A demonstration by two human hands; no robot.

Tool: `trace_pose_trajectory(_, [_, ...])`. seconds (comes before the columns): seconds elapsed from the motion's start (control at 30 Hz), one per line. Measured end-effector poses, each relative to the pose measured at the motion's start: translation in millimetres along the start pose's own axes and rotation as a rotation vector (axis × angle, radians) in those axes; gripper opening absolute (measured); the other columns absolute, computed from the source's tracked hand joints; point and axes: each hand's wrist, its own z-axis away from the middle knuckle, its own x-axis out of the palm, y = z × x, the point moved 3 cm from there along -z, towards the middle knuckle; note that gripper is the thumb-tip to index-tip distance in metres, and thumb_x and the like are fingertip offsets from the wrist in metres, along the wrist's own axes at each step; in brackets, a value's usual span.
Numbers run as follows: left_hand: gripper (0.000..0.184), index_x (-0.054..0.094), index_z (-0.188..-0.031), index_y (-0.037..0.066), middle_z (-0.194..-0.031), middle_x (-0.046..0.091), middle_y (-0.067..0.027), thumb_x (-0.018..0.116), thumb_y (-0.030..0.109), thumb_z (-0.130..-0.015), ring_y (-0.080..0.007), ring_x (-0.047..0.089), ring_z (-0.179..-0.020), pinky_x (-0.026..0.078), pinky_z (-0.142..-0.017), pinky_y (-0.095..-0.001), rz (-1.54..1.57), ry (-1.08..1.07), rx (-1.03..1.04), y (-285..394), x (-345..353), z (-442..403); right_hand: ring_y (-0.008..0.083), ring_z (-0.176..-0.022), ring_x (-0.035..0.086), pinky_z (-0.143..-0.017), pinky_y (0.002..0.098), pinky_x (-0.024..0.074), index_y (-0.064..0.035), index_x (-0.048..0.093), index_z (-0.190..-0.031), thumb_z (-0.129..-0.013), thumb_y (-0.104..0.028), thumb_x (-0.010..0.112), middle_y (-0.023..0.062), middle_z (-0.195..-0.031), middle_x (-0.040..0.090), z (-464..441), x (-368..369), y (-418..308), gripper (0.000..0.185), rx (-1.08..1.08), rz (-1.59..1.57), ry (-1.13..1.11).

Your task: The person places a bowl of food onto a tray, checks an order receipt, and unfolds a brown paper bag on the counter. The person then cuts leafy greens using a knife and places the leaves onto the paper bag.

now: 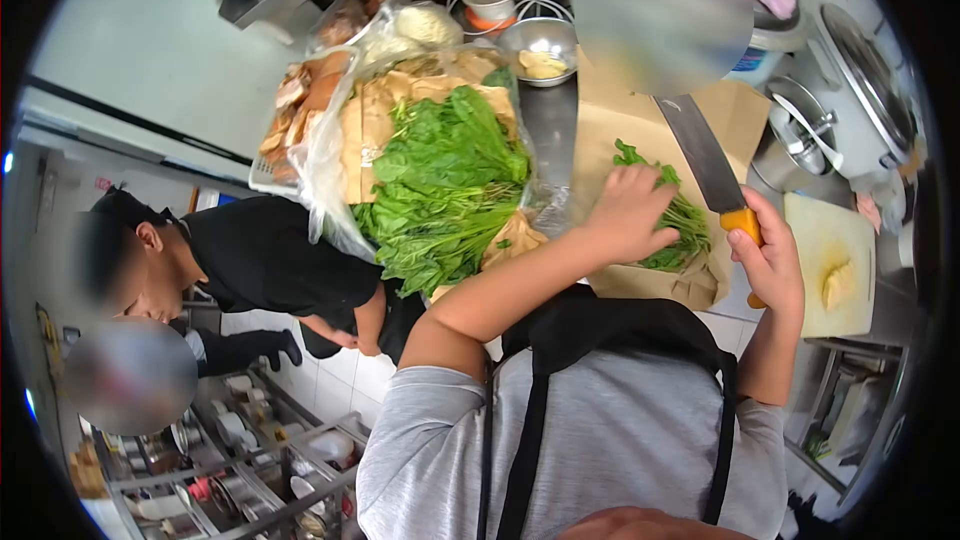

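Observation:
My right hand (775, 255) is closed round the yellow handle of a large kitchen knife (700, 155). The broad blade points up and away from me, just right of a small bunch of leafy greens (685, 225). That bunch lies on brown paper (610, 105). Over its left side rests my left hand (632, 212), fingers spread and thumb stretched out, touching the stems and leaves. To the left, a big heap of the same kind of greens (445, 165) sits on brown paper in a clear plastic bag (325, 190).
A metal bowl (540, 40) with pale yellow pieces stands behind. At right are a white cutting board (825, 240) with a yellowish piece, and a metal pot (790, 145). A basket (262, 175) of brown pieces stands far left. Another person in black (275, 250) is at left.

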Motion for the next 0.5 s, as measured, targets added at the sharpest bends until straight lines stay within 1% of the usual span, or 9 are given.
trace_pose_trajectory(0.07, [0.038,0.055,-0.104,0.004,-0.099,0.054,-0.0151,0.063,0.024,-0.072,-0.0307,0.050,-0.095,0.038,-0.083,-0.0401,0.111,-0.036,-0.080,-19.6,-39.0,24.0,0.0108,-0.079,0.051,-0.071,0.0233,0.0424,0.0014,0.047,-0.116,-0.079,-0.005,0.055,0.0060,-0.093,0.056,-7.8,7.9,1.7,0.038,-0.022,0.000,-0.038])
trace_pose_trajectory(0.13, [0.022,0.060,-0.092,0.003,-0.086,0.057,-0.0135,0.060,0.016,-0.074,-0.0300,0.054,-0.084,0.043,-0.074,-0.0372,0.113,0.028,-0.176,-44.8,-80.6,52.9,0.0095,-0.075,0.050,-0.067,0.0224,0.0425,0.0011,0.046,-0.117,-0.080,-0.006,0.054,0.0041,-0.089,0.056,-14.1,16.8,4.2,0.038,-0.030,-0.004,-0.086])
trace_pose_trajectory(0.17, [0.014,0.061,-0.084,0.002,-0.080,0.057,-0.0134,0.058,0.012,-0.075,-0.0302,0.056,-0.078,0.045,-0.070,-0.0365,0.078,0.033,-0.308,-57.0,-98.2,67.7,0.0090,-0.072,0.050,-0.065,0.0220,0.0422,0.0007,0.046,-0.117,-0.080,-0.006,0.054,0.0032,-0.087,0.055,-17.0,23.5,4.4,0.039,0.018,-0.021,-0.113])
trace_pose_trajectory(0.2, [0.012,0.061,-0.083,0.003,-0.080,0.058,-0.0138,0.058,0.011,-0.075,-0.0304,0.056,-0.078,0.045,-0.070,-0.0367,0.043,0.097,-0.381,-70.1,-111.4,84.1,0.0084,-0.069,0.049,-0.063,0.0217,0.0419,0.0003,0.045,-0.118,-0.081,-0.006,0.054,0.0023,-0.085,0.054,-19.8,31.9,3.3,0.039,0.068,-0.037,-0.137])
trace_pose_trajectory(0.23, [0.012,0.061,-0.082,0.002,-0.080,0.058,-0.0148,0.057,0.011,-0.075,-0.0314,0.056,-0.077,0.045,-0.069,-0.0371,-0.013,0.076,-0.481,-82.1,-120.6,100.1,0.0078,-0.066,0.048,-0.060,0.0213,0.0416,0.0000,0.045,-0.118,-0.081,-0.006,0.054,0.0015,-0.083,0.053,-22.1,39.1,4.8,0.039,0.118,-0.052,-0.159])
trace_pose_trajectory(0.27, [0.013,0.061,-0.083,0.002,-0.081,0.059,-0.0152,0.056,0.011,-0.076,-0.0319,0.056,-0.079,0.045,-0.070,-0.0379,-0.099,0.031,-0.538,-92.3,-126.9,115.6,0.0065,-0.061,0.045,-0.056,0.0211,0.0407,-0.0013,0.043,-0.120,-0.082,-0.007,0.054,0.0005,-0.079,0.051,-25.4,47.7,13.3,0.040,0.074,-0.045,-0.167])
trace_pose_trajectory(0.37, [0.014,0.062,-0.084,0.003,-0.082,0.060,-0.0146,0.058,0.014,-0.075,-0.0321,0.056,-0.084,0.044,-0.072,-0.0388,-0.312,-0.154,-0.622,-109.5,-126.2,154.7,0.0072,-0.060,0.046,-0.056,0.0216,0.0411,-0.0018,0.044,-0.119,-0.082,-0.006,0.055,0.0011,-0.079,0.051,-30.5,68.6,22.5,0.039,0.095,-0.037,-0.198])
trace_pose_trajectory(0.47, [0.014,0.063,-0.084,0.005,-0.083,0.060,-0.0132,0.059,0.015,-0.074,-0.0307,0.056,-0.085,0.044,-0.073,-0.0392,-0.248,-0.273,-0.682,-103.5,-129.4,157.9,0.0085,-0.062,0.047,-0.057,0.0221,0.0414,-0.0016,0.044,-0.119,-0.082,-0.007,0.054,0.0027,-0.079,0.051,-35.2,80.0,21.1,0.039,0.191,-0.015,-0.232])
trace_pose_trajectory(0.5, [0.014,0.063,-0.084,0.006,-0.084,0.060,-0.0128,0.059,0.015,-0.074,-0.0302,0.056,-0.085,0.043,-0.073,-0.0395,-0.219,-0.242,-0.684,-101.8,-134.1,155.8,0.0087,-0.062,0.047,-0.057,0.0223,0.0415,-0.0014,0.044,-0.119,-0.082,-0.007,0.054,0.0030,-0.079,0.051,-36.3,83.3,23.8,0.039,0.209,-0.004,-0.236])
